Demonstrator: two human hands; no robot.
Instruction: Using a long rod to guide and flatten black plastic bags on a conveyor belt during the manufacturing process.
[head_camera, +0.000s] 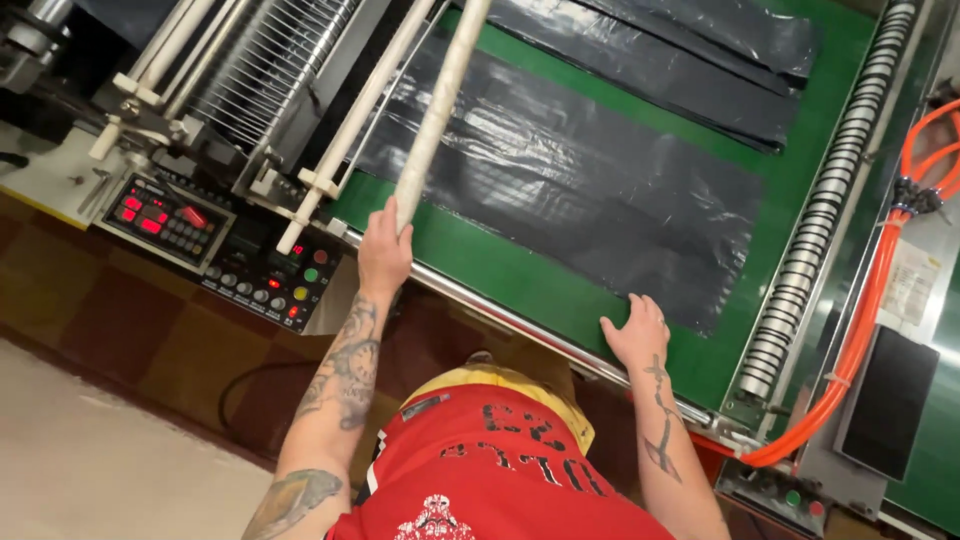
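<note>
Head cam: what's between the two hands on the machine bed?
Between the left hand, gripping the white rod, and the right hand lie bare green belt and the near edge of a black plastic sheet. The head view shows it.

— What carries the work here?

— A green conveyor bed (520, 280), framed by a metal front rail (520, 322) and a ribbed roller (820, 220) on its far side.

— And directly on it?

— A flat black plastic sheet (560, 190), glossy and wrinkled, its near corner just beyond the right hand (637, 335), which rests on the green surface. More black sheets (690, 60) overlap farther up, well away from both hands.
</note>
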